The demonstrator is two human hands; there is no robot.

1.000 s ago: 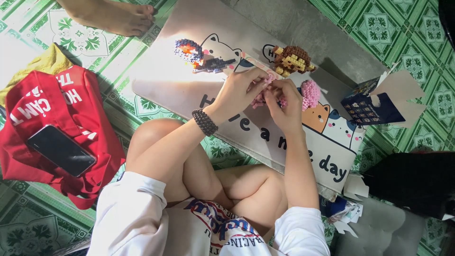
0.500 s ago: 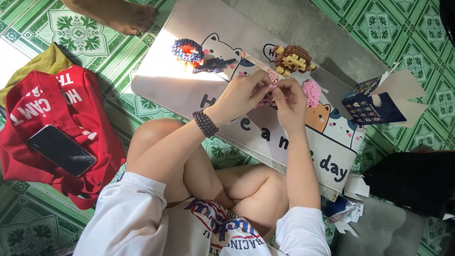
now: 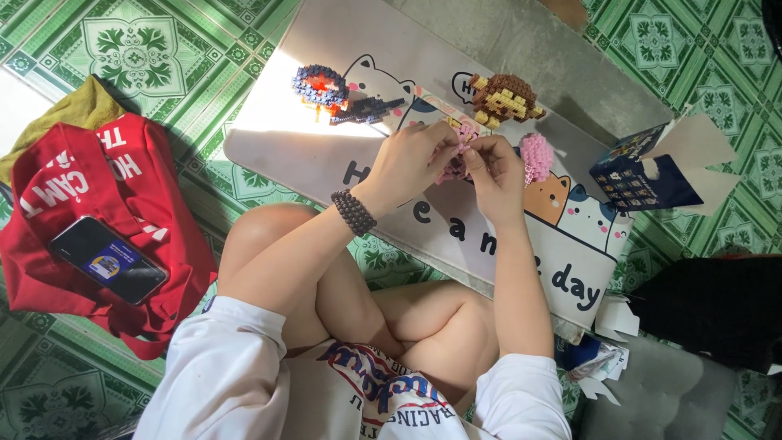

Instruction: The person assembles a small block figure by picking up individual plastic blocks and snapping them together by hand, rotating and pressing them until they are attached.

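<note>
Near the crossed knees, the left hand [image 3: 411, 163] and right hand [image 3: 494, 173] meet, fingers pinched together on a small pink block piece [image 3: 461, 153] over the white mat [image 3: 285, 151]. At one o'clock stands a brown block figure [image 3: 503, 99]; at eleven, a blue-and-red one [image 3: 322, 85].

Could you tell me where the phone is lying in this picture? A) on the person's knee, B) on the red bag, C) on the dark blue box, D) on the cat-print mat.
B: the phone lies face up on the red bag, left of the person's left hand, off the mat.
</note>
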